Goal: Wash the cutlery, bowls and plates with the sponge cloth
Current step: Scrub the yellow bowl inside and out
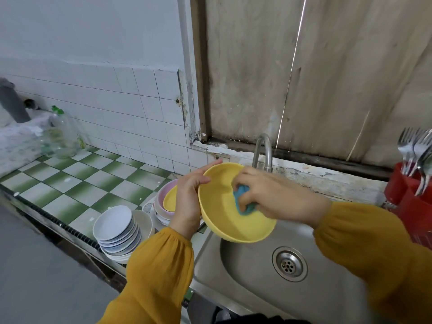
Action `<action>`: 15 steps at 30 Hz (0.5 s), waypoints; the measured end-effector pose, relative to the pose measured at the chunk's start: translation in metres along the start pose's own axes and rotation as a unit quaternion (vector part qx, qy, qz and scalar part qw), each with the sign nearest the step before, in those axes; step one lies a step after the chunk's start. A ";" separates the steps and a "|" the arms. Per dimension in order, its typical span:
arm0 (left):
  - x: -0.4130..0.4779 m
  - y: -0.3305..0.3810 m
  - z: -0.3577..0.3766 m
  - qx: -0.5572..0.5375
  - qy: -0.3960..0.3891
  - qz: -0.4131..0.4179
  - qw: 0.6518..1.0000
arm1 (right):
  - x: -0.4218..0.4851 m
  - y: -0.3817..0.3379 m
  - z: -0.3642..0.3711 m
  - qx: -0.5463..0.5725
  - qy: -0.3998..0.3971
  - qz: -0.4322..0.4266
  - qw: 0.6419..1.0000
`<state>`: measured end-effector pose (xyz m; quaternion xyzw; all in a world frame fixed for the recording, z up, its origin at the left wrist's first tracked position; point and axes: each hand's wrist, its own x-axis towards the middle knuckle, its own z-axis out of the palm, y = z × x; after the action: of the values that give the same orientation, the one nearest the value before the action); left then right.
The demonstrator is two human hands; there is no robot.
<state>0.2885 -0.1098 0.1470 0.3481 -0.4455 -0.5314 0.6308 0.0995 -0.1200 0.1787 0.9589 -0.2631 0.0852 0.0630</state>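
Note:
A yellow bowl (224, 216) is tilted over the left edge of the steel sink (257, 277). My left hand (189, 195) grips its left rim, thumb on the inside edge. Inside the bowl, my right hand (271, 195) holds a blue sponge cloth (243, 202) pressed against the inner wall. A stack of white plates (117, 232) leans on the counter to the left. Behind my left hand sit stacked bowls (167, 199), pink and white with a yellow one on top. Forks and spoons (416, 153) stand in a red holder (406, 192) at the right.
The grey tap (264, 150) arches just behind the bowl. The sink drain (289, 264) lies below it. A green-and-white checked tile counter (77, 183) stretches left, with a clear plastic bottle (59, 134) at its back. Wooden shutters (304, 66) close off the wall behind the sink.

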 end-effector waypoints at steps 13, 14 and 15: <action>0.009 -0.013 -0.010 -0.052 0.032 -0.082 0.995 | 0.008 -0.035 -0.009 0.398 -0.144 0.176 0.889; 0.008 -0.016 -0.009 -0.061 0.039 -0.101 0.992 | 0.008 -0.035 -0.012 0.438 -0.150 0.178 0.868; 0.007 -0.019 -0.009 -0.061 0.048 -0.111 0.991 | 0.007 -0.033 -0.014 0.433 -0.163 0.171 0.870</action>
<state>0.2898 -0.1210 0.1278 0.3811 -0.3397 -0.6070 0.6090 0.1207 -0.0928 0.1916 0.8302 -0.3666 0.0427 -0.4177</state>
